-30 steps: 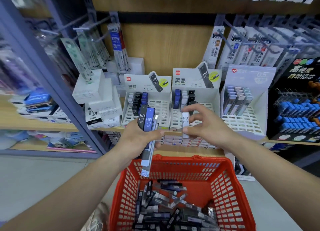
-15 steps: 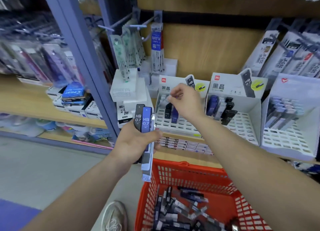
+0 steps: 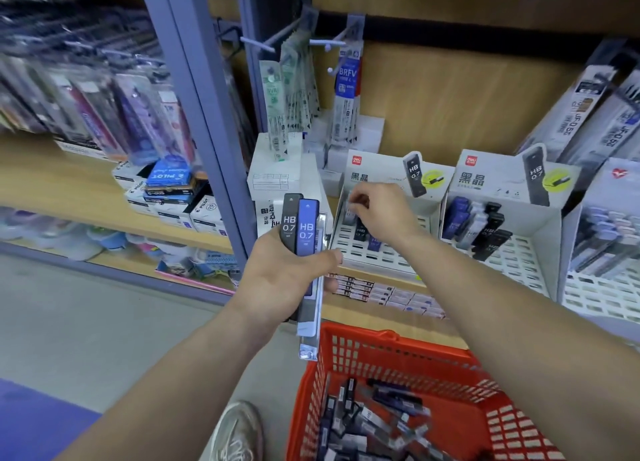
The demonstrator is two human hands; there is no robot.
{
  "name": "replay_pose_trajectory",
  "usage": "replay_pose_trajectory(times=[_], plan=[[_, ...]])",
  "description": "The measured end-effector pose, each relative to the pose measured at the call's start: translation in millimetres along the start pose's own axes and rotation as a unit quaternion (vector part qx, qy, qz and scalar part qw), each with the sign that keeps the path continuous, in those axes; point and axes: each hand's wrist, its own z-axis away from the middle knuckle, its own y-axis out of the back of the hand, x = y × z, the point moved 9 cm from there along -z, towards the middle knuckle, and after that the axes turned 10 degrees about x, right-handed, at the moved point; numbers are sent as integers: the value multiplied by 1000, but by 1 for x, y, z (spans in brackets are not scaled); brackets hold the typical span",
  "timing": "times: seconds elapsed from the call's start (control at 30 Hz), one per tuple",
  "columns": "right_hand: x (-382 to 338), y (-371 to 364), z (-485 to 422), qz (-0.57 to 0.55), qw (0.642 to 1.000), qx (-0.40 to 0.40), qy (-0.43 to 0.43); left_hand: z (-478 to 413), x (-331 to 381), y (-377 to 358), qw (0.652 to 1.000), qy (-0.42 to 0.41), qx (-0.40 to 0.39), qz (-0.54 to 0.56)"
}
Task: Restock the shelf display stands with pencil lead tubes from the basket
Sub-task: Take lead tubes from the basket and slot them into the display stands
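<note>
Our left hand is curled round a bundle of tubes — black, blue and clear, upright, marked HB 0.7 — held at the centre of view. At 2 o'clock from it, our right hand reaches into the stand, fingertips pinching a pale tube at the stand's 11 o'clock corner, just above the dark tubes standing there. A second stand, part filled, sits at 3 o'clock. The red basket lies at 5 o'clock — loose tubes heaped inside.
</note>
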Motion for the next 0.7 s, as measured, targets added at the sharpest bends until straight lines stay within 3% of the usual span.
replay_pose_trajectory(times=[0.2,0.3,0.4,0.47,0.57,0.7], plan=[[-10,-6,-2,80,996,-14,42,2,1,-7,1000,7,-11,-1],[-7,-4,1,68,996,-42,39,4,4,-13,1000,-2,-21,-9],[-16,25,9,-22,1000,11,8,5,5,-18,1000,5,-28,-1],[-28,54,25,-145,988,40,-25,7,7,-25,999,11,-36,11],[-53,82,64,-298,952,-37,-59,13,12,-40,999,-1,-47,-4],[-52,113,110,-277,956,-55,-82,31,19,-77,994,-41,-101,-32]])
